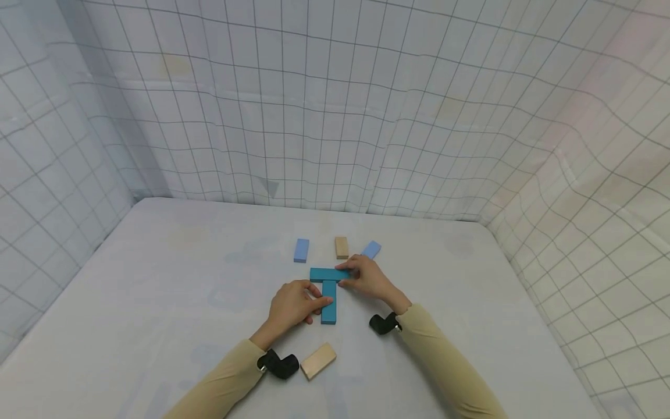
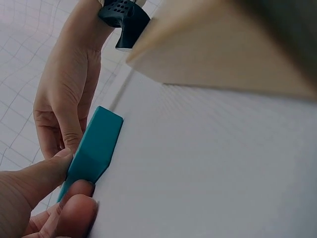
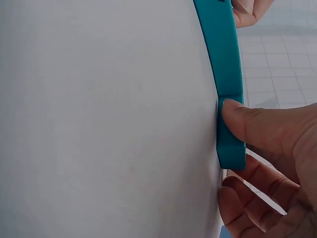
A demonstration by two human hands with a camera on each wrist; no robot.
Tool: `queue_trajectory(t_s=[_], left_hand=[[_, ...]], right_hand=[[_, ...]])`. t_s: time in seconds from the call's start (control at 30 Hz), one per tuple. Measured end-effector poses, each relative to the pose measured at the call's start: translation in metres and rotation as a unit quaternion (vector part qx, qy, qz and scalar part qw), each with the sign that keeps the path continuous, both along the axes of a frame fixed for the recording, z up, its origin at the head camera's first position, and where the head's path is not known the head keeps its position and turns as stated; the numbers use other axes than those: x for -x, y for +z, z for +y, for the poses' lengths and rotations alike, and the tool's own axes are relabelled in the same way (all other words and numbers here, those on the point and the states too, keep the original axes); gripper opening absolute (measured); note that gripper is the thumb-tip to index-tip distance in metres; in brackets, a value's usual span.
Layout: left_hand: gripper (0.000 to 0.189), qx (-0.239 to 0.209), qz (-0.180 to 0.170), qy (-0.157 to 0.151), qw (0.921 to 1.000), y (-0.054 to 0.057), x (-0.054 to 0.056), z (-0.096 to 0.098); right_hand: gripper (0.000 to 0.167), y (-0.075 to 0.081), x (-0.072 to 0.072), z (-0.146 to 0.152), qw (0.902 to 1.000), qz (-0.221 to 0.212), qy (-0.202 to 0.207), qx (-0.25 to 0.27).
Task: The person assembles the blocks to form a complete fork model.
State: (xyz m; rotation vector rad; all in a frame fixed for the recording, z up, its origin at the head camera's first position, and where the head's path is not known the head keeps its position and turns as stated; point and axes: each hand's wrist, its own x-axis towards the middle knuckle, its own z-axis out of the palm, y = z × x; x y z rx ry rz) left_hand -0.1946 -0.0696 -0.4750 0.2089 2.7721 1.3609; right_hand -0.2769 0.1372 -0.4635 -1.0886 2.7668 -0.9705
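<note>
Two teal rectangular blocks lie on the white surface in the head view, meeting in a T. The crosswise teal block (image 1: 320, 274) forms the top, and the lengthwise teal block (image 1: 328, 316) runs from its middle toward me. My left hand (image 1: 289, 305) pinches the lengthwise block between thumb and fingers, also seen in the left wrist view with that block (image 2: 99, 144). My right hand (image 1: 371, 280) holds the right end of the crosswise block. In the right wrist view, my thumb lies on the crosswise block (image 3: 231, 154), which abuts the lengthwise block (image 3: 223, 59).
Beyond the T lie a blue block (image 1: 301, 250), a wooden block (image 1: 341, 248) and another blue block (image 1: 372, 249), partly behind my right hand. A second wooden block (image 1: 319, 361) lies near my left wrist. A white gridded curtain (image 1: 314, 116) surrounds the table (image 1: 157, 291).
</note>
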Motion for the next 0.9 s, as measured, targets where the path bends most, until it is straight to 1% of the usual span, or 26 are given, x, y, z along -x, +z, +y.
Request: queue_trajectory(t_s=[0.23,0.47,0.6,0.7,0.77,0.8,0.9], left_hand=[[0.034,0.003,-0.005,0.004,1.0,0.001,0.0,0.0],[0.033,0.002,-0.001,0.004,1.0,0.003,-0.001,0.001],[0.032,0.011,0.015,0.001,0.9998,0.002,-0.001,0.002],[0.031,0.021,0.033,-0.001,0.9992,0.0,-0.001,0.002],[0.03,0.026,0.046,0.001,0.9986,0.0,-0.001,0.003],[0.03,0.028,0.052,0.001,0.9982,0.0,-0.001,0.003],[0.031,0.044,0.082,0.0,0.9956,0.001,-0.001,0.003]], right_hand=[[0.032,0.0,-0.001,0.0,0.9999,0.012,-0.001,-0.012],[0.032,0.001,-0.002,0.0,0.9998,0.017,0.007,-0.011],[0.032,0.002,-0.003,0.001,0.9995,0.023,0.016,-0.018],[0.032,0.004,-0.004,0.001,0.9992,0.026,0.02,-0.022],[0.032,0.004,-0.004,0.002,0.9992,0.028,0.024,-0.015],[0.033,-0.009,0.005,0.006,0.9988,0.034,0.033,-0.009],[0.033,-0.009,0.004,0.006,0.9985,0.039,0.038,-0.001]])
